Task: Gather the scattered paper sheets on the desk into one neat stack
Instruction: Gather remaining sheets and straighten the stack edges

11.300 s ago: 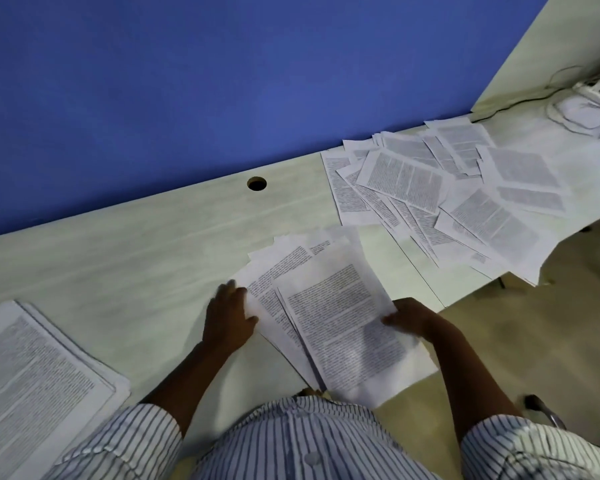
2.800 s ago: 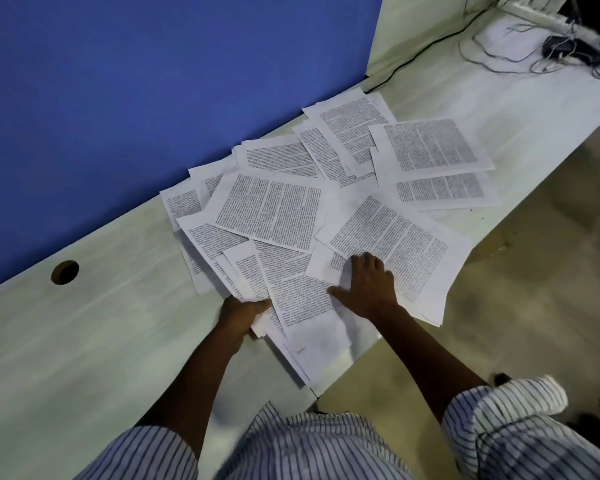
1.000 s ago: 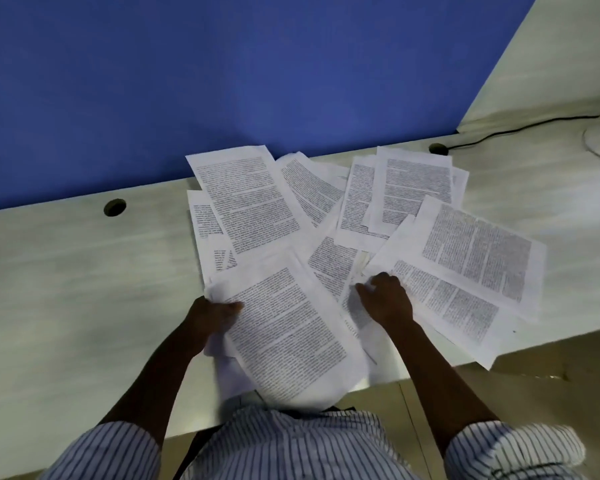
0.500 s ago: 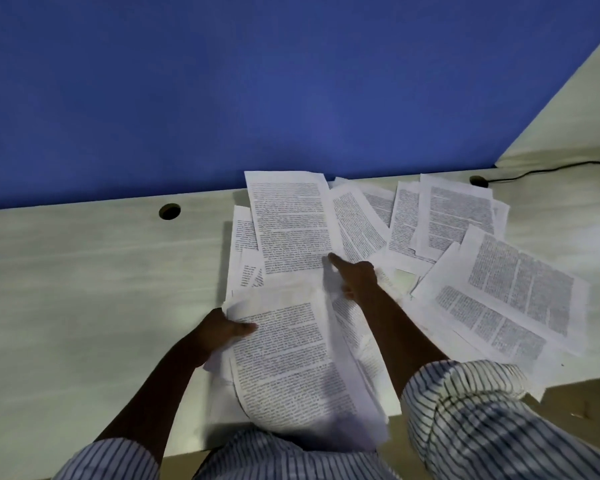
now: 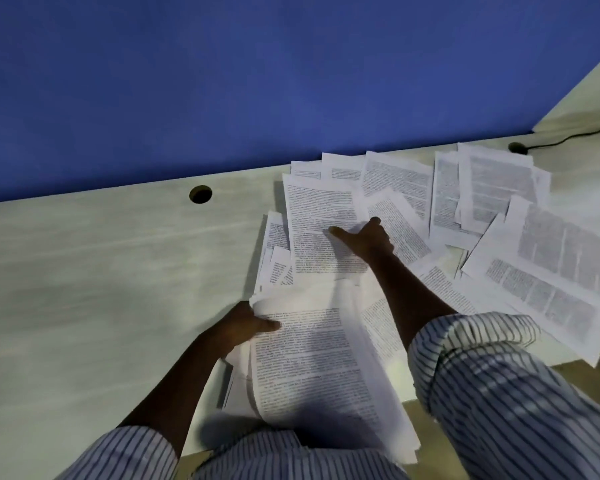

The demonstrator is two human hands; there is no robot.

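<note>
Gripping the stack (image 5: 312, 358), left hand (image 5: 241, 329) (thumb on top), right hand (image 5: 364, 239) flat on a sheet (image 5: 319, 216)

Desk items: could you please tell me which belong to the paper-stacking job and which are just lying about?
Part of the job: gathered stack, gripped by the left hand; printed sheet, pressed by the right hand; scattered sheets.
Just lying about: black cable; cable hole.
</note>
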